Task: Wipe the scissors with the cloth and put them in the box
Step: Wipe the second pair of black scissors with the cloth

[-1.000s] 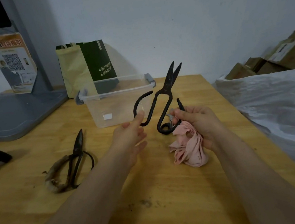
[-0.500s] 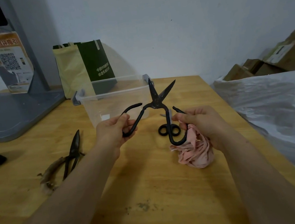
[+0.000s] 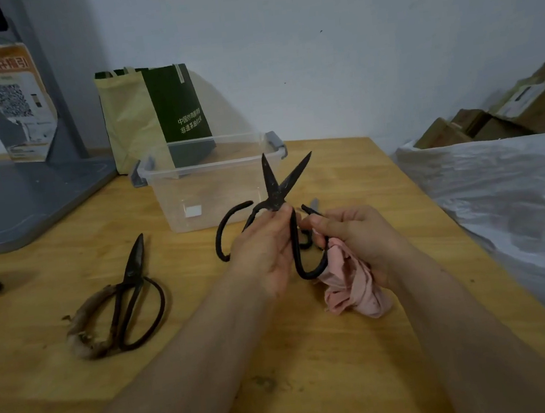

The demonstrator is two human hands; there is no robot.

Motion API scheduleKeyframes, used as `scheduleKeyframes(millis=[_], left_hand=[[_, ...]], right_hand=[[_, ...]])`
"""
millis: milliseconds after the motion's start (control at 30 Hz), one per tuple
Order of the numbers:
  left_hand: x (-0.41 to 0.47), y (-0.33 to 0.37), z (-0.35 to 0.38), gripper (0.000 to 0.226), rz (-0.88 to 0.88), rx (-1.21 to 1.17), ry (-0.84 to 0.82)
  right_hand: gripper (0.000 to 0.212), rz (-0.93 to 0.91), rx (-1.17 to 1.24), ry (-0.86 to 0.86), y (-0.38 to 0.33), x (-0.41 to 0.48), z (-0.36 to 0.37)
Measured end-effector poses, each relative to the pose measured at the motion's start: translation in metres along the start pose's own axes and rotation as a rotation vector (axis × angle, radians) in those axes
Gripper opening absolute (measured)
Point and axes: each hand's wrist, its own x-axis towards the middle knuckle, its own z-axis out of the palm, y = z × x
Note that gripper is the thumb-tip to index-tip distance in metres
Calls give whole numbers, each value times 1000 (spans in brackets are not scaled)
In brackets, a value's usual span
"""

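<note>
Black iron scissors [image 3: 276, 189] stand upright over the table with their blades spread apart and pointing up. My left hand [image 3: 265, 244] grips them near the pivot, between the two loop handles. My right hand [image 3: 352, 234] holds a crumpled pink cloth [image 3: 351, 285] and also touches the right handle loop. The clear plastic box [image 3: 200, 180] with grey latches stands just behind the scissors and looks empty. A second, rusty pair of scissors [image 3: 128, 294] lies flat on the table at the left, one handle wrapped in frayed material.
A green and cream paper bag [image 3: 152, 118] leans behind the box. A grey stand base [image 3: 25, 197] covers the table's left rear. White plastic sheeting [image 3: 508, 200] and cardboard boxes [image 3: 508, 111] lie beyond the right edge. Smaller black scissors [image 3: 305, 240] partly show behind my hands.
My left hand has slid from the left handle loop up to the pivot. The scissors stay upright with blades spread; my right hand keeps the cloth.
</note>
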Motion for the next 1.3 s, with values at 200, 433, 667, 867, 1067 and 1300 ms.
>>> scheduleKeyframes(millis=[200,433,667,867,1067,1300], left_hand=[[1,7,6,21,-4,-113,97],[13,14,-9,44,-62,-335,147],[13,15,-4,30,43,-259,214],[9,20,-9,22,22,-65,100],[-1,12,-20,36,32,95,101],[-14,-3,-28,33,-31,225,-46]], right_hand=[[23,4,-66,-101,-1,-3,6],[22,-29,-130,-82,0,-4,11],[24,82,-92,-81,-7,-5,2],[23,77,-225,-52,-7,-5,-4],[19,-62,-406,345,-28,-4,-23],[42,-435,-537,345,-32,-11,-15]])
